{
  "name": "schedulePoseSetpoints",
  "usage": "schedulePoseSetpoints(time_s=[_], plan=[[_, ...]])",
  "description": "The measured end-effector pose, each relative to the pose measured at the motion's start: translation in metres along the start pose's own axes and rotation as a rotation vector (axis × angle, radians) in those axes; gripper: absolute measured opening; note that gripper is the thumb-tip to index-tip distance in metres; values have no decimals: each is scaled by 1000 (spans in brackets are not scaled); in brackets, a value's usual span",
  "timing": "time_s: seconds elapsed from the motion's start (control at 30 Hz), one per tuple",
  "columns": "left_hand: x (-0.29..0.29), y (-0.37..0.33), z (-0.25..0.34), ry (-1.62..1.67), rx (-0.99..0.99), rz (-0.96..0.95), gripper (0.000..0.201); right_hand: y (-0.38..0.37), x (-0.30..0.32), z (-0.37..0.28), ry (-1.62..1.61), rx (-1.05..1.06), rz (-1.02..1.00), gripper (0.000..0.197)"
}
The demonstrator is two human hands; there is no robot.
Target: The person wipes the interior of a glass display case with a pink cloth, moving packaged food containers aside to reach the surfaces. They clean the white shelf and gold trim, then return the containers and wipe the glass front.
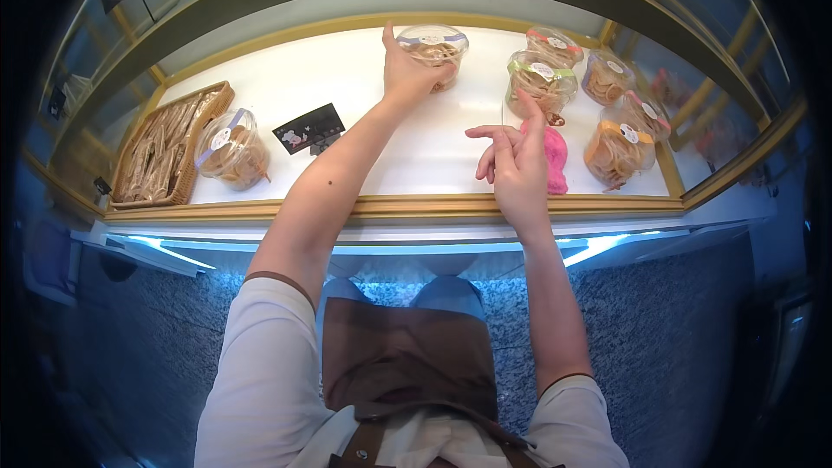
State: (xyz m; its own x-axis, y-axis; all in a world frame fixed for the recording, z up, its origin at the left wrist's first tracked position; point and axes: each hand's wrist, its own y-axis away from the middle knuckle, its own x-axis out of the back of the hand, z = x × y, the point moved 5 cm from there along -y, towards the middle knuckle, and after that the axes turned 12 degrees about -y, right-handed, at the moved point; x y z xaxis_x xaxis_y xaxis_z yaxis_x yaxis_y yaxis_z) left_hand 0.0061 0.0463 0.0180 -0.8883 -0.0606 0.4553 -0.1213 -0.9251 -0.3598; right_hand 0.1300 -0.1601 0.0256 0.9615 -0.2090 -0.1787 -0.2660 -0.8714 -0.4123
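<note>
— Reaching into the display case, the left hand [407, 69] is wrapped around a clear round tub of biscuits [433, 50] at about twelve o'clock on the white shelf [347, 87], thumb up along its near side, fingers closed on the wall. See it?

— Yes. It has a lilac band and a small round label on the lid. And the other hand?

— The right hand [516, 169] hovers at about two o'clock, fingers loosely curled, forefinger raised, holding nothing. Just beyond it lies a pink tag [553, 156] flat on the shelf.

— What stands around it?

— A green-banded tub [542, 80] right behind the fingertip, a red-banded tub [555, 43] farther back, a purple-banded tub [607, 74] beside that, and an orange-banded tub [620, 146] nearest the front at three o'clock. All clear, all with round labels.

— And to the left?

— At nine o'clock a tub tipped on its side [232, 149], next to a wicker tray [169, 146] of wrapped sticks. A small black card [308, 128] stands between that tub and the forearm.

— Room to move?

— The middle of the shelf lies open. A gold wooden rim [390, 206] runs along the front edge, and the right corner is crowded with tubs close to the frame.
</note>
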Motion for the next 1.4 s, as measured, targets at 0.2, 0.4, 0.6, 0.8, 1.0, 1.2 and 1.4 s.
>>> schedulePoseSetpoints(time_s=[0.2,0.4,0.6,0.8,1.0,1.2,1.4], plan=[[3,5,-1,50,-60,-46,123,-1,2,-9,-45,-29,0,6],[13,49,43,141,-92,-232,117,-25,-5,-48,127,189,10,7],[28,95,81,191,-198,-287,115,-44,-16,-81,428,340,-5,6],[41,117,103,102,-318,-209,109,-32,-31,-105,682,458,-4,6],[48,127,110,-81,-404,-53,112,-22,-45,-115,817,619,-6,7],[54,133,117,-165,-450,46,111,-21,-57,-119,876,718,-37,11],[55,133,117,-197,-468,100,109,-23,-63,-119,899,754,-72,8]])
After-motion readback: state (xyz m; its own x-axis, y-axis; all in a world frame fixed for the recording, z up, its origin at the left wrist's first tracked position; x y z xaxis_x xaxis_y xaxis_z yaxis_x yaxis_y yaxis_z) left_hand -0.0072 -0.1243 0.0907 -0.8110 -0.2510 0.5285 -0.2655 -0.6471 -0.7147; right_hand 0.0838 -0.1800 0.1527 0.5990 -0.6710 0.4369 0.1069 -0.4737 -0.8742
